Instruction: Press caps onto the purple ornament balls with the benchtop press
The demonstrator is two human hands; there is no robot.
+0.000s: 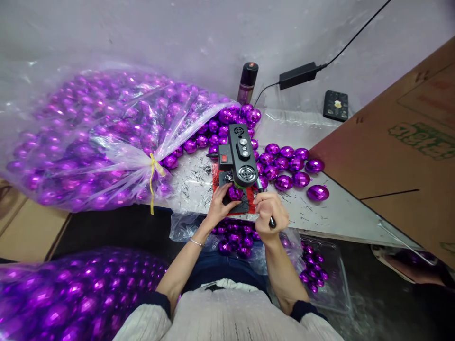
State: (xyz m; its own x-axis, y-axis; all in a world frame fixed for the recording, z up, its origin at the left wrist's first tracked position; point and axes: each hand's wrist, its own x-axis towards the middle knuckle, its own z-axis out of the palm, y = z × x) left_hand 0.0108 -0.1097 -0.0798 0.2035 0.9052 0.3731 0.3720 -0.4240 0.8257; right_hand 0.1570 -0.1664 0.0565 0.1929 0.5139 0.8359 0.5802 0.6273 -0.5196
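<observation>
A black bench press machine [242, 154] with a red switch stands on the white table. Under its head, my left hand [219, 204] pinches a shiny purple faceted ball [235, 192] between thumb and fingers. My right hand [270, 211] is wrapped around the machine's black lever handle [272, 222], which slants down toward me. Below the ball lies a dark base plate [243, 206] on a red mat [215, 180]. More purple balls [283, 183] lie loose to the right of the machine, and others crowd behind it.
A clear bag [106, 142] of purple balls, tied with yellow ribbon [152, 182], fills the left. Behind stand a spray can [248, 80], a power adapter [298, 76] and a black box-like item [336, 105]. A cardboard box [398, 142] borders the right. Below are a plastic bin [334, 279] and another ball-filled bag [78, 293].
</observation>
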